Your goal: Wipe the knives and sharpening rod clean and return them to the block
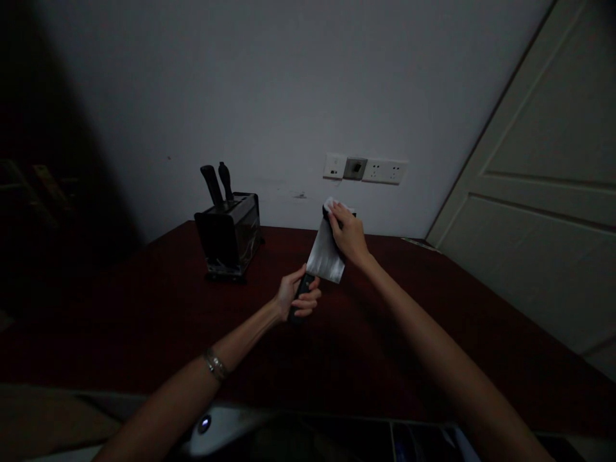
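Observation:
My left hand (299,295) is wrapped round the black handle of a cleaver (325,258), just in front of the middle of the table. The broad metal blade slants up and away to the right. At its far end my right hand (350,236) pinches a white cloth (332,204) against the blade, with a dark patch beside the cloth that I cannot make out. The fingers of the right hand cover part of the blade's upper end. To the left stands a dark knife block (226,234) with two black handles sticking up from it.
The dark red table (158,308) runs back to a pale wall. Wall sockets (384,171) sit above its back edge. A light panelled door (543,212) rises on the right. Below the front edge lies a white object (226,427) with a small lit round spot.

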Demonstrator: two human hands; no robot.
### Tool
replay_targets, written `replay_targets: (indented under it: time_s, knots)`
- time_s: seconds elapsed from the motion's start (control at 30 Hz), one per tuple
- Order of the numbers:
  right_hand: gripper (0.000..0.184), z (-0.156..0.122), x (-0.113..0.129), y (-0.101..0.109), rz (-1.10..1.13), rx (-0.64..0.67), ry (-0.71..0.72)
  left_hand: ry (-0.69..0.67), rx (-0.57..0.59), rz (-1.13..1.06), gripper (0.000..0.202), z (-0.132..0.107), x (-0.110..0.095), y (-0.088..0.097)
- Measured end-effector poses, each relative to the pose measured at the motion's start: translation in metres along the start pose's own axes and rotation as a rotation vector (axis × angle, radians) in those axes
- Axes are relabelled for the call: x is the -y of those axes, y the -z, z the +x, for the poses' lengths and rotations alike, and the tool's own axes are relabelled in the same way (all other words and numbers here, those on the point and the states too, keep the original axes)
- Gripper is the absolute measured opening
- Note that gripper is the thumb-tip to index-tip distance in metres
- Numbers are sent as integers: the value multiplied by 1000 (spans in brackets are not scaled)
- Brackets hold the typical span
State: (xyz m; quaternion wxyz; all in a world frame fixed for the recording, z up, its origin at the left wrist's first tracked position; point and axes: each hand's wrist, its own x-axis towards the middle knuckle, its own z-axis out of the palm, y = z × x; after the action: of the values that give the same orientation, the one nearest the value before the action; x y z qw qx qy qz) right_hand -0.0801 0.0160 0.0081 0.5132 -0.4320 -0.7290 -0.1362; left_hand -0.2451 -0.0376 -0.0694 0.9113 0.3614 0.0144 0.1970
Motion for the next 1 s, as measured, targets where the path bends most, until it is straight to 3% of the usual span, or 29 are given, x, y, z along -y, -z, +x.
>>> replay_targets:
  time_s: [0.2, 0.4, 0.6, 0.8, 1.0]
  knots:
    - [35, -16, 9, -5, 56, 159, 112, -75, -20, -26, 49, -3, -2, 0]
    - [33, -9, -10, 2, -2, -22, -6, -34, -18, -23, 49, -2, 0, -1]
    - [34, -29, 1, 2, 61, 117, 110, -49, -37, -32, 48, -1, 0, 0]
    - [34, -19, -11, 8, 29, -1, 0, -27, -18, -35, 48, -1, 2, -1]
    - [35, -40, 8, 9, 90, 183, 124, -66, -9, -32, 47, -1, 1, -1]
